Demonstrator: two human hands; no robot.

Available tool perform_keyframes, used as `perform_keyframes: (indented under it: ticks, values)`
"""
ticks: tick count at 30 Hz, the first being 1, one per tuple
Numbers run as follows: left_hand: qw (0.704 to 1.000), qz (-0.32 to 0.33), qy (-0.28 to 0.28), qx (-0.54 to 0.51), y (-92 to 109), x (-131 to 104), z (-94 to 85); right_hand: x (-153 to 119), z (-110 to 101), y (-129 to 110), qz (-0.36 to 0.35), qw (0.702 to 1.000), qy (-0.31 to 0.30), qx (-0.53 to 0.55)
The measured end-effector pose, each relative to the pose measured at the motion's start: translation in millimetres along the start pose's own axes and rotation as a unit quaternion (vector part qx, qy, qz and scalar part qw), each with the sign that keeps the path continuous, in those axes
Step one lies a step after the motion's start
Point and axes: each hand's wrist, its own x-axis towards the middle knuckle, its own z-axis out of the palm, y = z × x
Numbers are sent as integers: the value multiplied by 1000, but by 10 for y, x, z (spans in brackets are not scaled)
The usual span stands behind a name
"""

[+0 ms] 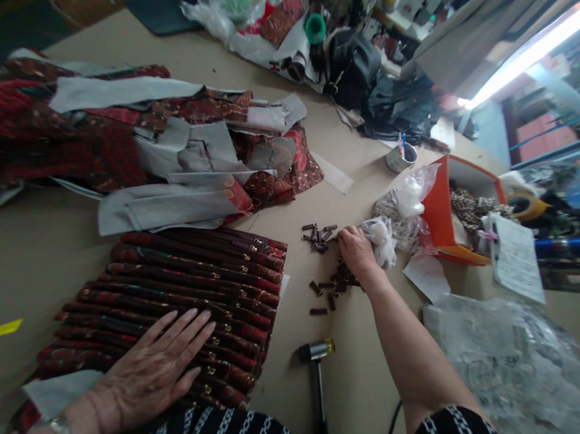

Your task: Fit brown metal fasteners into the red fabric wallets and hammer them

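Note:
My left hand [158, 362] lies flat, fingers stretched, on a row of overlapping dark red and brown patterned fabric pieces [170, 269]. Each piece carries a zipper with a small gold-coloured pull [246, 257]. Off to the right, my right hand [357, 251] is closed, its fingertips turned down at a scatter of small dark brown tabs with metal rings [342, 276]. Whatever those fingers grip is hidden from view. More such tabs [318, 236] lie just left of it. A hammer [317, 358] with one black and one yellow face rests between the hands.
Patterned and grey fabric [187, 147] is heaped at the back left. Right of my right hand are knotted plastic bags [383, 238], an orange box [439, 205], a notepad [518, 258] and clear plastic packaging [496, 364]. A cup with pens [401, 157] stands behind them.

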Motion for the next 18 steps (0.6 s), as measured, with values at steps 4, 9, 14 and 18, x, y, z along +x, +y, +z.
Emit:
perform_keyframes:
  ticks: [4, 9, 14, 18]
  values:
    - [1000, 2, 2, 1, 13, 15, -14, -281, -17, 6, -4, 999, -39, -19]
    - [1000, 2, 3, 3, 9, 10, -9, -171, -121, -20, 9, 999, -42, -23]
    - [1000, 6, -1, 8, -1, 2, -4, 275, -178, -81, -22, 999, -34, 17]
    - [1000, 9, 1, 9, 5, 14, -16, 328, -146, -48, 21, 997, -68, 0]
